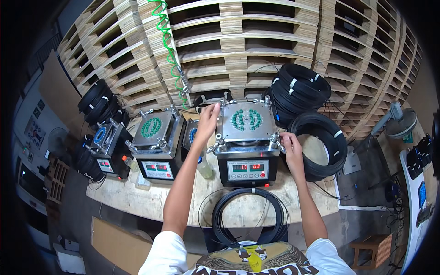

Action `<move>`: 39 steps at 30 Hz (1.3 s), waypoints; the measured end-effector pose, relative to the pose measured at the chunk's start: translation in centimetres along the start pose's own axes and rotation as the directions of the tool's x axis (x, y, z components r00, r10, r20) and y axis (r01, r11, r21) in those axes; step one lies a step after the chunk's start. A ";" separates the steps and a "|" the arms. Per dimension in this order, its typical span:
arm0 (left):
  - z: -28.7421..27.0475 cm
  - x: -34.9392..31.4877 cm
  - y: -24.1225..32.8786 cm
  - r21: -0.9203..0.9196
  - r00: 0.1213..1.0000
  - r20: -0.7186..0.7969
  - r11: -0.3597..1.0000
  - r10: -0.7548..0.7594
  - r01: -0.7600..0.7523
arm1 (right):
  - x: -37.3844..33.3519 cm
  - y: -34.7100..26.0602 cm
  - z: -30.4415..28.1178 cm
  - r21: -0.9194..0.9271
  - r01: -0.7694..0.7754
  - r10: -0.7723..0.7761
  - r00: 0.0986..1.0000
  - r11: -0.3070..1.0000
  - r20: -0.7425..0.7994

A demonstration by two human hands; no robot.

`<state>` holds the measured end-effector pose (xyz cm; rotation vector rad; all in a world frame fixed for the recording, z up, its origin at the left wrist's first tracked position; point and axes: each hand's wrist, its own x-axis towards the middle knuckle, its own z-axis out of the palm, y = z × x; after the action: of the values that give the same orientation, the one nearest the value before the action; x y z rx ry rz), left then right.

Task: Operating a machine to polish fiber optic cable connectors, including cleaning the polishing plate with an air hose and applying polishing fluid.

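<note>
A bench polishing machine (247,158) stands right in front of me, a red-lit display on its black front. Rings of small green connectors sit in its square metal top plate (231,129), which has a clamp post at each corner. My left hand (209,120) is at the plate's left side, its fingers closed at the far left corner clamp and partly hidden. At the near right corner, my right hand (292,144) has its fingers curled round the corner clamp (275,139). A coil of black cable (220,208) lies between my forearms, at the table's near edge.
Similar machines (153,149) stand to the left, one partly behind my left arm. A small bottle (206,169) is beside the middle machine. Black cable coils (337,156) are stacked on the right. Wooden pallets (231,43) rise behind; a green coiled hose (168,46) hangs there.
</note>
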<state>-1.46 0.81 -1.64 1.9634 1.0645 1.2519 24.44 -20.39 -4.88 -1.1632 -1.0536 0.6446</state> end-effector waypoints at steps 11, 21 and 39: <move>-3.0 -13.3 7.8 0.396 0.981 -0.005 0.901 0.193 -0.175 | -3.1 -2.2 1.4 -0.324 0.005 -0.023 0.998 0.946 -0.052; 6.3 -14.5 10.1 0.069 0.982 -0.041 0.981 0.186 -0.183 | -4.5 -3.9 3.1 -0.469 0.116 -0.220 0.960 0.876 -0.172; -1.6 -8.8 9.3 0.225 0.955 -0.112 0.943 0.274 -0.244 | 2.1 -7.1 4.1 -0.438 0.302 -0.264 0.953 0.847 0.148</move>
<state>-2.13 -11.46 2.28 2.2616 1.0674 1.4915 20.84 -19.07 2.71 -1.3523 -1.4683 0.2095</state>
